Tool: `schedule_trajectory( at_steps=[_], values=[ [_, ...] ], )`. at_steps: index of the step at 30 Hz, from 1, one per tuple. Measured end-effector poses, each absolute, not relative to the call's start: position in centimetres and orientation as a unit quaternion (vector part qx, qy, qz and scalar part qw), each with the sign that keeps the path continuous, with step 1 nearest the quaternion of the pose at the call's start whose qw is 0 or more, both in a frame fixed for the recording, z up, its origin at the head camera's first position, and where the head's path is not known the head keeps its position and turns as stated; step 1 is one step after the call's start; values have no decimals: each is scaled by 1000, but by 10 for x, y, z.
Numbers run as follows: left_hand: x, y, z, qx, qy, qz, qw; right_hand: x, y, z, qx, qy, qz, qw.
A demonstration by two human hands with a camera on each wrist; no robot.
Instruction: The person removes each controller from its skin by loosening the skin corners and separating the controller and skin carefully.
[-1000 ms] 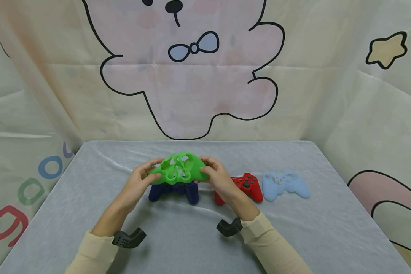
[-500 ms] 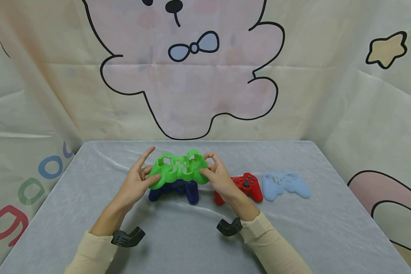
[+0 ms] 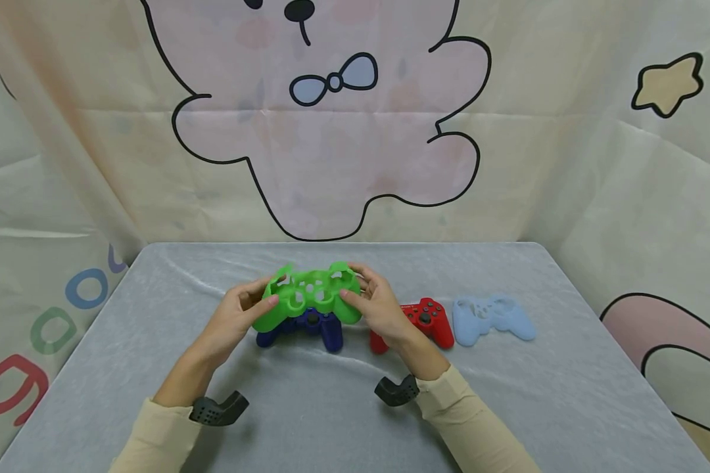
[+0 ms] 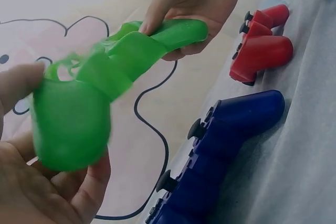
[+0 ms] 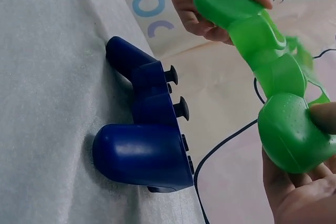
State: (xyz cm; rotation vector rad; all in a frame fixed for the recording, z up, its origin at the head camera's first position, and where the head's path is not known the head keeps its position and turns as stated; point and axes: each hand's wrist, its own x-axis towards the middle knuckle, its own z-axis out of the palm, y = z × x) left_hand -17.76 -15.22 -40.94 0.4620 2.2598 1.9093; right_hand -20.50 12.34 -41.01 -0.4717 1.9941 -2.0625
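A bright green silicone controller cover with cut-out holes is held up between both hands. My left hand grips its left end, thumb on top and fingers beneath. On the other end, my right hand pinches it the same way. In the left wrist view the cover hangs clear above a dark blue game controller. That blue controller lies on the cloth with its thumbsticks up. From the head view, the cover overlaps the blue controller's back part.
A red game controller lies right of the blue one, partly behind the right hand. Beyond it rests a light blue controller cover. Grey cloth covers the table, and a printed curtain hangs behind it.
The green cover has been tilted so its top face shows more, and has come slightly nearer. The left index finger stretched out half a second ago and is now back at the cover.
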Motion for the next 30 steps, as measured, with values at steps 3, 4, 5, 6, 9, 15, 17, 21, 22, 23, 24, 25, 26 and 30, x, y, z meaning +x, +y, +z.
schedule_trajectory(
  at_steps=[3,4,5,6,9,15,17,21,22,23,24,25,26,30],
  values=[
    [-178,-152,-409,144,747,646,65,-204,124,-409,-161,680,-705,119],
    [-178,-152,-410,139,745,650,58,-204,124,-409,-158,679,-707,120],
    [-178,-152,-410,134,742,655,53,-204,124,-409,-156,678,-708,120],
    [-178,-151,-409,130,738,660,46,-204,124,-409,-154,677,-709,120],
    [-179,-150,-409,122,738,663,35,-204,125,-409,-142,678,-712,118],
    [-179,-148,-409,129,746,653,20,-204,125,-408,-133,684,-709,109],
    [-179,-148,-408,126,754,644,16,-203,124,-408,-135,686,-706,112],
    [-177,-149,-407,115,788,604,24,-203,124,-409,-143,685,-703,123],
    [-177,-150,-406,114,795,595,31,-203,124,-409,-146,685,-703,126],
    [-177,-151,-406,116,799,588,39,-203,124,-409,-148,682,-704,129],
    [-177,-152,-405,118,803,583,47,-203,124,-410,-151,681,-705,131],
    [-177,-154,-404,120,803,581,57,-202,123,-410,-153,678,-706,133],
    [-178,-156,-404,124,802,581,66,-202,123,-410,-155,677,-707,134],
    [-177,-162,-401,134,793,587,88,-203,122,-409,-159,673,-710,135]
  ],
)
